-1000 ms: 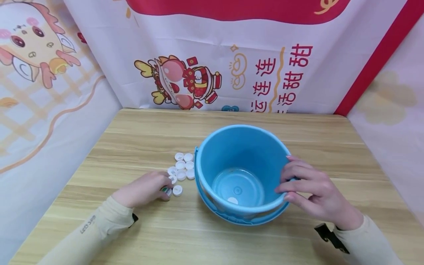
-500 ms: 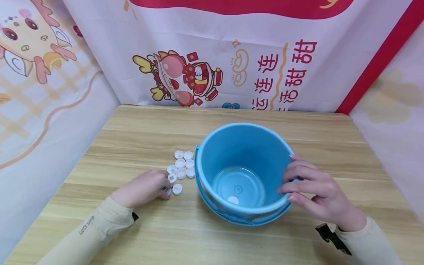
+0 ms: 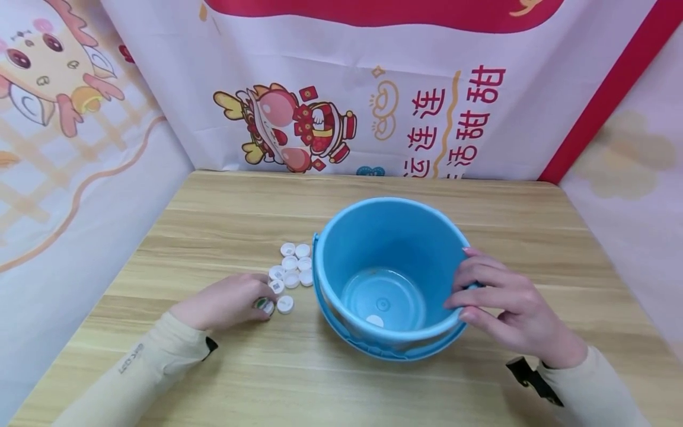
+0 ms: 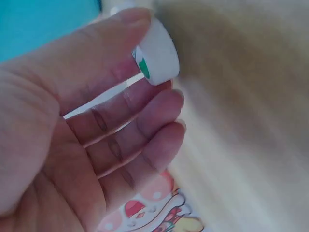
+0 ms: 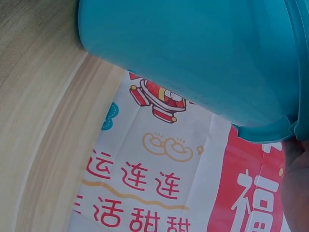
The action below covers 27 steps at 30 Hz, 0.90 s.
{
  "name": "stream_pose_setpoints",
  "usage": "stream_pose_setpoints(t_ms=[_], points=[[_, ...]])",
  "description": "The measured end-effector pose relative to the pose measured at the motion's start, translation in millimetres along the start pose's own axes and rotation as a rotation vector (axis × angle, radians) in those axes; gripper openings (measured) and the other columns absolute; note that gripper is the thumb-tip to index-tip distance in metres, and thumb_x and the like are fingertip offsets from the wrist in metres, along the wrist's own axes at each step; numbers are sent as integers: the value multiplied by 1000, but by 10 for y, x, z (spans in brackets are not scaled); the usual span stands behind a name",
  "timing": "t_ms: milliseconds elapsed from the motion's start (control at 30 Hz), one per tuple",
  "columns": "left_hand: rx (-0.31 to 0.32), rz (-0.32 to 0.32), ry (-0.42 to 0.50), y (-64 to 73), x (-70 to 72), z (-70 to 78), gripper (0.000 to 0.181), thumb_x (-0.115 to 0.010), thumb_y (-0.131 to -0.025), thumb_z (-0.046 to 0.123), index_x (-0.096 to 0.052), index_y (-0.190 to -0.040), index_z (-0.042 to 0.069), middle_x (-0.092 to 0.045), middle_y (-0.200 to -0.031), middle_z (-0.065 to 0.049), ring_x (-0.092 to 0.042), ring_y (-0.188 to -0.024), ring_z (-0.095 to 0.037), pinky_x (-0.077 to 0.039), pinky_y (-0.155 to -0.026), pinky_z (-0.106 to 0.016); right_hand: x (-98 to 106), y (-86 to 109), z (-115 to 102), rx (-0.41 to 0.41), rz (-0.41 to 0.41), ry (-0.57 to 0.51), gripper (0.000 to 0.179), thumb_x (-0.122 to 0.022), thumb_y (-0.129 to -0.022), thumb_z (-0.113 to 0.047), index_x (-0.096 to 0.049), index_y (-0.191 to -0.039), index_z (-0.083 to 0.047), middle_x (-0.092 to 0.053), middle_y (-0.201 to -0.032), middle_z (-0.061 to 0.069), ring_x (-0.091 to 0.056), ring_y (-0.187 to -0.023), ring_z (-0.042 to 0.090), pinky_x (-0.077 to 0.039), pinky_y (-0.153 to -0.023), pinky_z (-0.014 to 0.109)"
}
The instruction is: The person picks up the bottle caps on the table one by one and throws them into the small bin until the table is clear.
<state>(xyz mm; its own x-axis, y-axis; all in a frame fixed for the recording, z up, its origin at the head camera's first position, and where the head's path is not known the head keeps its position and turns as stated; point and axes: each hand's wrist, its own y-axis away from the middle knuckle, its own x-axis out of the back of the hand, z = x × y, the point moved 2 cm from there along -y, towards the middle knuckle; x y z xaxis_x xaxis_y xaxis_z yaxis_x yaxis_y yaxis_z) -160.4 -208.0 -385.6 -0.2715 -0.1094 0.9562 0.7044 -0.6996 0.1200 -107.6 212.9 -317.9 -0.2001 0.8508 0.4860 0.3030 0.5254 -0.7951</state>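
In the head view my left hand (image 3: 226, 301) pinches a white bottle cap (image 3: 265, 306) between thumb and fingers, low over the table. The left wrist view shows the thumb on this cap (image 4: 163, 54), whose inner or printed side has a green patch. Beside these fingertips lies a group of several white caps (image 3: 291, 279), with one loose cap (image 3: 285, 304) nearest the bucket's front. My right hand (image 3: 514, 305) grips the right rim of a light blue bucket (image 3: 395, 237), fingers inside and thumb outside. One white disc, like a cap (image 3: 375, 321), lies on the bucket's bottom.
The bucket's handle (image 3: 384, 354) hangs down along its near side. Everything stands on a wood-grain table (image 3: 331, 385). A printed cloth (image 3: 341, 65) rises behind the table's back edge, with further cloths at both sides.
My left hand has shifted slightly left, and the pinched cap's green marking shows more than half a second ago. The right hand keeps its hold on the bucket rim.
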Motion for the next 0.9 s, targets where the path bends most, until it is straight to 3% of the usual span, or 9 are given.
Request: stream_pose_setpoints(t_ms=[100,200,400,500,733,900], points=[[21,34,-17,14,186,25,26,-82,-81,16,-76,-105,8,-65,-96,0,-62,-82,-11,-55,-73,-31,2,-6,4,0,-6,0,16,-68,-95,-16,-75,-98,-2,-64,-94,13,-56,-99,24,-29,-115,40],[3,79,-39,-23,491,114,27,-83,-80,13,-75,-105,5,-64,-92,0,-60,-77,-10,-55,-69,-28,6,-2,8,-2,-9,3,15,-68,-95,-16,-75,-99,-2,-64,-95,13,-56,-99,24,-29,-115,40],[-85,129,-152,-164,1127,452,29,-83,-82,17,-75,-107,7,-64,-94,-2,-62,-81,-14,-56,-72,-29,15,5,11,5,-6,6,15,-68,-95,-16,-75,-99,-3,-64,-95,13,-56,-99,24,-28,-115,40],[-135,165,-189,-225,1370,628,28,-83,-82,17,-74,-107,7,-65,-95,-3,-62,-82,-17,-57,-72,-31,10,1,7,11,-6,2,15,-68,-95,-16,-75,-98,-3,-64,-95,12,-56,-99,24,-28,-115,40],[-202,182,-298,-384,1752,970,28,-82,-84,23,-74,-107,9,-66,-97,-4,-63,-86,-20,-56,-76,-35,11,36,13,-6,-16,10,15,-68,-95,-16,-75,-99,-4,-64,-96,12,-56,-100,25,-27,-116,41],[-250,171,-292,-543,1915,1171,33,-82,-83,27,-74,-110,10,-66,-96,-3,-61,-88,-19,-56,-77,-34,21,59,13,-23,-23,20,15,-68,-95,-17,-75,-100,-4,-65,-97,12,-56,-101,24,-27,-116,40]])
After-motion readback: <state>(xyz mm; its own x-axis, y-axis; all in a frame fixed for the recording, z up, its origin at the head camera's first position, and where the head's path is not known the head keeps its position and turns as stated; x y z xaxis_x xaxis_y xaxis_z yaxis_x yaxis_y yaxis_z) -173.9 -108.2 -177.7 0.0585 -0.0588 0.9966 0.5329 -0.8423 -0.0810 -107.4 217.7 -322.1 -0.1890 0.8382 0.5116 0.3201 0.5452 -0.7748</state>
